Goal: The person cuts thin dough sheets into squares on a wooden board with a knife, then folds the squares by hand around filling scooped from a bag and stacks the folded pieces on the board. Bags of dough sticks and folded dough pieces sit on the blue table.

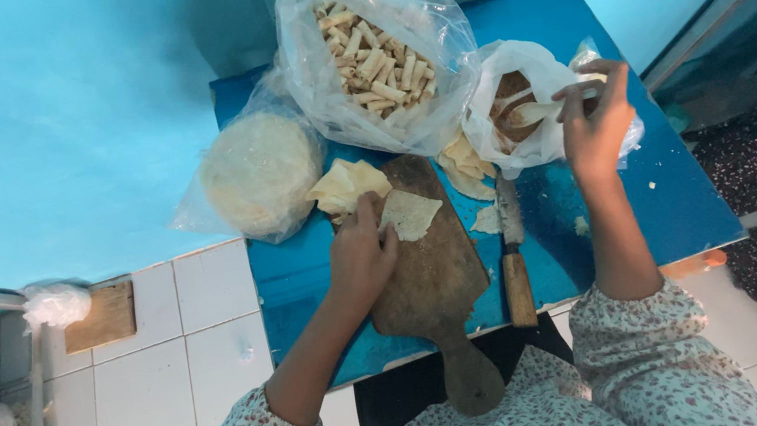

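A thin pastry sheet (pixel 411 213) lies on the wooden board (pixel 434 275), pinned at its left edge by the left hand (pixel 360 258), fingers curled. To the right, the right hand (pixel 595 123) pinches a spoon (pixel 534 110) in the filling bag (pixel 519 110). A knife (pixel 513 257) lies between them; a bag of rolls (pixel 373 52) sits far.

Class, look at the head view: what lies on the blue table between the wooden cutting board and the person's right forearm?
In the head view, a wooden-handled knife lies there, beside the cutting board and left of the right forearm, with a pastry scrap near its blade.
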